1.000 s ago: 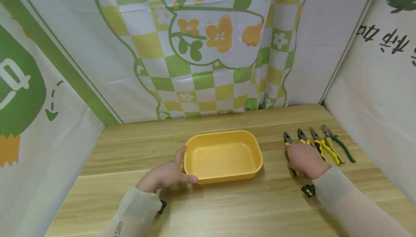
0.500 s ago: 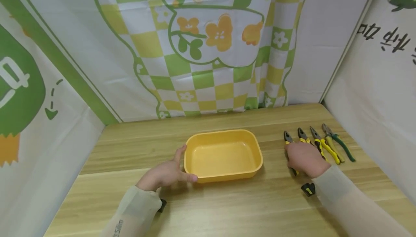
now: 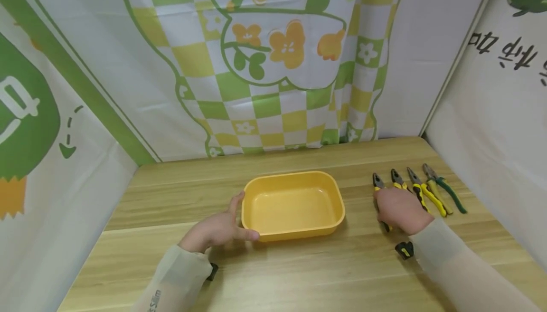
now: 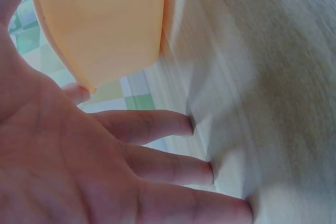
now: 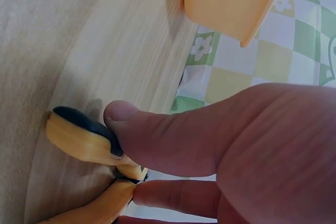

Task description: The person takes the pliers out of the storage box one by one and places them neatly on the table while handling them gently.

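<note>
A yellow plastic box (image 3: pixel 295 233) stands on the wooden table in the middle of the head view, nothing inside it. My left hand (image 3: pixel 220 228) rests against its left end, thumb on the near rim and index finger at the side. In the left wrist view the other fingers (image 4: pixel 168 163) are straight, their tips at the tabletop. My right hand (image 3: pixel 403 210) grips the leftmost pliers (image 3: pixel 378 181) by the yellow-and-black handles; the palm hides their middle. The right wrist view shows my thumb against one handle (image 5: pixel 81 137) and a finger at the other.
Right of the held pliers lie combination pliers (image 3: pixel 397 177), partly hidden by my hand, long-nose pliers (image 3: pixel 433 200) with yellow-and-black handles, and pliers with green handles (image 3: pixel 452 194). A checked cloth (image 3: pixel 273 112) hangs behind the table, and printed white cloth (image 3: pixel 495 127) bounds the right side.
</note>
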Action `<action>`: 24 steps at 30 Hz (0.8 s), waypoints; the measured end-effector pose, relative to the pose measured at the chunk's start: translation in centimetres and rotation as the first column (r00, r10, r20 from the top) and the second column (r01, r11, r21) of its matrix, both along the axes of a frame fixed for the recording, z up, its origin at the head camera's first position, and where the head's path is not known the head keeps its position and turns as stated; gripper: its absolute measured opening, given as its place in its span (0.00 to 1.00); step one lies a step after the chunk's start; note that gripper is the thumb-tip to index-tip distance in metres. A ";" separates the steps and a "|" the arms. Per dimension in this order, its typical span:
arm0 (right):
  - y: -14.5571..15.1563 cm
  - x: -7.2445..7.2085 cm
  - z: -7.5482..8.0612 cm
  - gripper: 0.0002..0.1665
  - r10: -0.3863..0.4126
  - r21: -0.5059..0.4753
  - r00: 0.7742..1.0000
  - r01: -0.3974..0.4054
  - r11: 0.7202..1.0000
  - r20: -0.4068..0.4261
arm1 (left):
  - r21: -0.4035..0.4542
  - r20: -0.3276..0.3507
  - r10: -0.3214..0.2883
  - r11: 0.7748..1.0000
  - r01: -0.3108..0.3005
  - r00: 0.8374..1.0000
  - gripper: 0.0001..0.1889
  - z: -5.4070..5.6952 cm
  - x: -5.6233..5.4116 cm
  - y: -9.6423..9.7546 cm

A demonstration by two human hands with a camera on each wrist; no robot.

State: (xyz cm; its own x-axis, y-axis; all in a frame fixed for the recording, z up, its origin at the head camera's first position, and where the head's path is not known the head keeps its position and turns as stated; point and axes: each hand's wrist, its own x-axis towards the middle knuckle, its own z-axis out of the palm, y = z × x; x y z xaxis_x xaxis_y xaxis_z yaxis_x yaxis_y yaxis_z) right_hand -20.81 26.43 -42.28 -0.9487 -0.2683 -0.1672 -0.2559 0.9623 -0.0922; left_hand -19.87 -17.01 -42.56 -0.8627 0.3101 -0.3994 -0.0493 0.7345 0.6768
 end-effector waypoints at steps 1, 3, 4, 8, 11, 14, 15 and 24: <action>0.0 0.0 0.0 0.07 -0.001 0.001 1.000 0.001 1.000 0.000 | 0.002 0.001 0.002 1.000 -0.002 1.000 0.72 0.0 0.0 0.0; 0.0 0.0 0.0 0.07 -0.008 0.002 1.000 0.008 1.000 0.000 | 0.002 -0.001 0.003 1.000 -0.003 1.000 0.72 0.0 -0.1 0.0; 0.0 0.0 0.0 0.07 -0.010 0.003 1.000 0.010 1.000 -0.001 | 0.002 0.002 0.002 1.000 -0.002 1.000 0.72 0.0 -0.1 0.0; 0.0 0.0 -0.2 0.07 -0.008 0.006 1.000 0.008 1.000 -0.012 | -0.002 -0.007 0.000 1.000 0.000 1.000 0.72 -0.1 -0.2 0.1; 0.0 0.0 -0.3 0.06 0.002 0.009 1.000 -0.002 1.000 -0.018 | 0.003 -0.010 0.005 1.000 -0.005 1.000 0.72 -0.1 -0.2 0.0; 0.1 0.0 -0.4 0.07 0.002 0.007 1.000 -0.002 1.000 -0.014 | 0.003 -0.005 0.007 1.000 -0.007 1.000 0.72 -0.1 -0.2 0.0; 0.1 0.0 -0.4 0.07 0.002 0.007 1.000 -0.002 1.000 -0.015 | 0.001 -0.006 0.007 1.000 -0.007 1.000 0.72 -0.1 -0.2 0.0; 0.0 0.1 -0.3 0.07 -0.006 0.001 1.000 0.006 1.000 -0.019 | -0.013 -0.016 0.011 1.000 -0.011 1.000 0.71 0.1 0.0 0.1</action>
